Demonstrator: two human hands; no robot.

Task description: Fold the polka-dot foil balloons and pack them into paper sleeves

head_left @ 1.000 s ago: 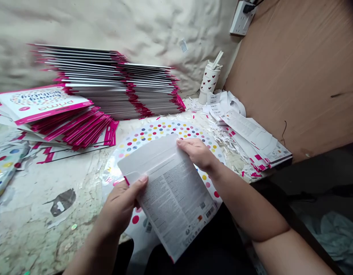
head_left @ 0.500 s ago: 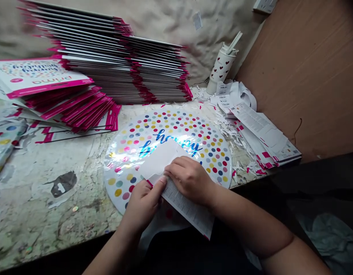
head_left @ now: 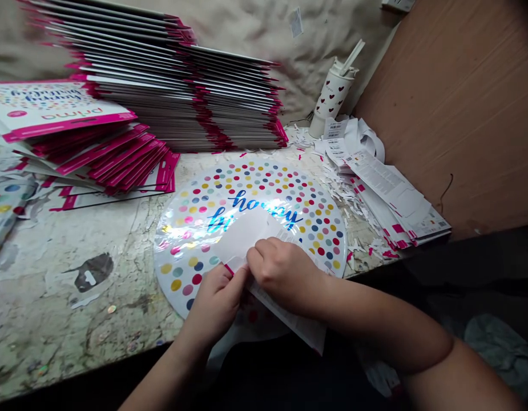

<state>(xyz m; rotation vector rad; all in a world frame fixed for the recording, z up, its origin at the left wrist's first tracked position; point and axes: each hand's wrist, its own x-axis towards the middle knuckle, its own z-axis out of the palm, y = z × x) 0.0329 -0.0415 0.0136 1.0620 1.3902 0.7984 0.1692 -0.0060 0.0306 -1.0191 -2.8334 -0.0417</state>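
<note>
Between my hands is a white printed cardboard packaging sleeve [head_left: 242,235] with pink edges, tilted over the balloon. My left hand [head_left: 216,302] pinches its near left edge, thumb on top. With fingers curled, my right hand [head_left: 285,274] grips the sleeve around its middle fold; the fingertips are partly hidden. Beneath lies a flat, round, clear foil balloon [head_left: 195,194] with coloured dots and blue "happy" lettering, its lower part covered by the sleeve and my hands.
Tall stacks of pink-edged packs [head_left: 161,103] stand at the back. Fanned "prima" packs [head_left: 71,123] lie at left. On the right are flat printed sleeves [head_left: 396,194], a label roll [head_left: 366,140], paper scraps [head_left: 345,194] and a heart-patterned tumbler [head_left: 332,97]. A brown board [head_left: 452,114] bounds that side.
My right hand has rolled over, its fingers curling tighter on the sleeve. The sleeve has shifted slightly right. My left hand keeps its pinch.
</note>
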